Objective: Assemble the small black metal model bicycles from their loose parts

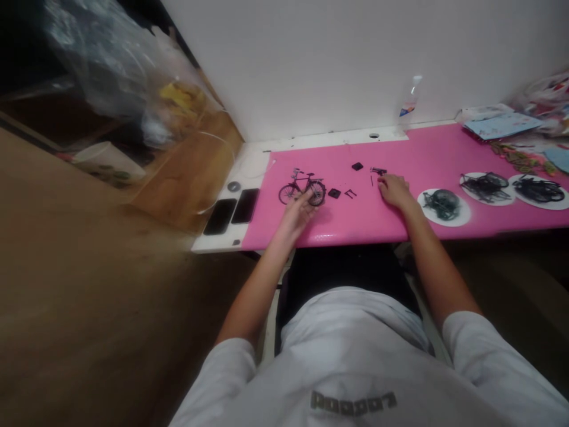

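My left hand [301, 212] holds a small black model bicycle [303, 188] upright by its lower part near one wheel. Over the pink surface, my right hand [393, 191] has its fingers curled at a cluster of small black parts [378, 171]; what lies between the fingertips is hidden. A thin black rod [371, 180] rests beside those fingers. Between the hands are a black square piece [334, 193] and a small forked black part [351, 194]. Another black square piece [357, 166] lies farther back.
White plates with dark model parts stand at right: a near one [462, 213], a middle one [501, 201] and a far one [558, 204]. Two phones [220, 216] lie at the table's left end. A clear bottle [409, 104] stands by the wall. Bags and papers [502, 124] fill the back right.
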Motion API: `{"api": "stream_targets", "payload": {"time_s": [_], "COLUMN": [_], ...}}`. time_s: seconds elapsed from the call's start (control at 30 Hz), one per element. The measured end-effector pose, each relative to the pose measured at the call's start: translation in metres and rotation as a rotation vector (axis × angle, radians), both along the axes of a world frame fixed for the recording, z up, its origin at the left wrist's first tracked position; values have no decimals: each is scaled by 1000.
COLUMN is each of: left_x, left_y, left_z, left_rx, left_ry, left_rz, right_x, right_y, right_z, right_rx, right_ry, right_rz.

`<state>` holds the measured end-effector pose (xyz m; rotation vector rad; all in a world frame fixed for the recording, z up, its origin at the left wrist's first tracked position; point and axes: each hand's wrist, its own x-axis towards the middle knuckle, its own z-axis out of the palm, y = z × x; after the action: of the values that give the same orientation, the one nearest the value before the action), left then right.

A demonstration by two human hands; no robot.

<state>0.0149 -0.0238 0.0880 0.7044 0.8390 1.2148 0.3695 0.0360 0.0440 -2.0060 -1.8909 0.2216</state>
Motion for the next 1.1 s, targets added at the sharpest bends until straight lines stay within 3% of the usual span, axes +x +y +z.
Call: {"api": "stream_targets", "payload": {"time_s": [0.4, 0.47, 0.6, 0.77, 1.1], "left_x": [-2, -2, 0, 2, 5], "left_y": [6, 6, 3, 1, 0], "left_z": [-7, -7, -3, -1, -3], "left_rx": [-39, -43, -51, -40, -12], "left_ry": [-49, -45, -29, -28, 0], "left_rz": [2, 16, 28, 39, 99], "right_x": [-12, -24, -58, -86, -75], "right_y": [-5, -7, -13, -24, -11], "right_z": [5, 6, 5, 0, -5], "right_rx": [0, 60, 172, 178, 109], "right_ry": [-77, -45, 95, 112, 14], "right_rz": [-3, 70, 351, 499, 438]}}
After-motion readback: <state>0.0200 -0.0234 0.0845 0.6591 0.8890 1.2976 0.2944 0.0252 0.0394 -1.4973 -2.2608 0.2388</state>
